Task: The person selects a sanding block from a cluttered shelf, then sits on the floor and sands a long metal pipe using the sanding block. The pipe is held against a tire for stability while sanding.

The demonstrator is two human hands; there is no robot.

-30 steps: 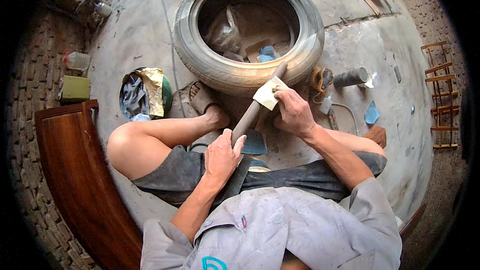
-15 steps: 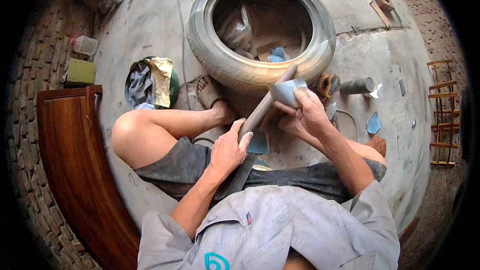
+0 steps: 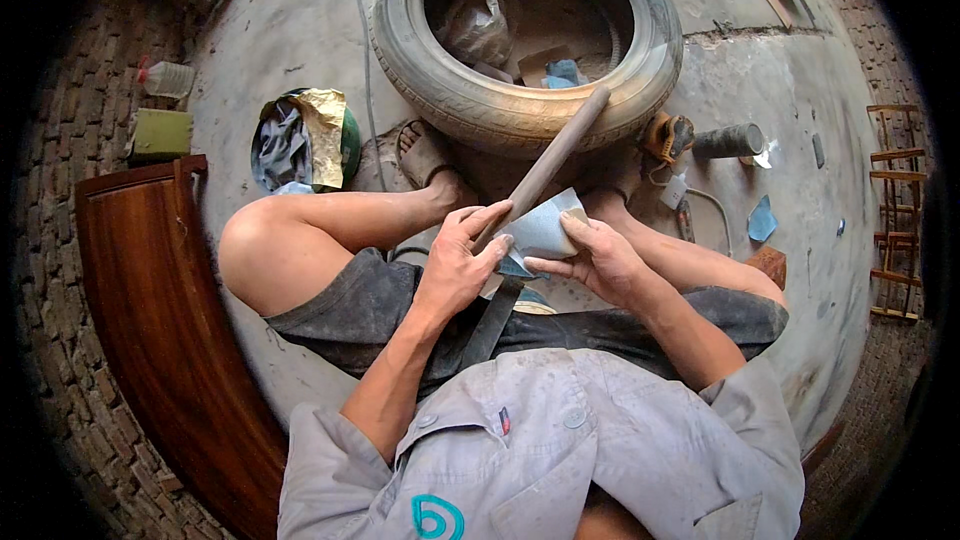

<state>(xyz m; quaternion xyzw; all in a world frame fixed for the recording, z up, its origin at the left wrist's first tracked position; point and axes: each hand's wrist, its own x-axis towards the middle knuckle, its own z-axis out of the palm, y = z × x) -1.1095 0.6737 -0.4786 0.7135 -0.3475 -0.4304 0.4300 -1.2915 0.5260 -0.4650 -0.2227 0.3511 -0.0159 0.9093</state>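
Observation:
My left hand (image 3: 455, 265) is closed around the near end of a brown wooden stick (image 3: 560, 152). The stick slants up and away, its far end over the near wall of a tyre (image 3: 500, 112). In my right hand (image 3: 610, 265) is a pale blue-grey sheet of sandpaper (image 3: 545, 230), pinched at its right edge. The sheet lies slightly curved, beside the stick's near end, and its left edge reaches my left fingertips. Whether those fingers also grip the sheet, I cannot tell. Below my hands a dark flat strip (image 3: 493, 322) lies across my lap.
Inside the tyre are a plastic bag (image 3: 478, 30) and blue scraps (image 3: 565, 72). A bucket with cloth (image 3: 285, 145) stands left of my foot. On the right lie an orange power tool (image 3: 668, 137), a dark cylinder (image 3: 728, 142) and a blue scrap (image 3: 762, 220). A wooden panel (image 3: 160, 310) lies left.
My right hand has drawn the sandpaper down the stick toward me, from near its far end to beside my left hand. The sheet now looks more unfolded. The view has shifted slightly.

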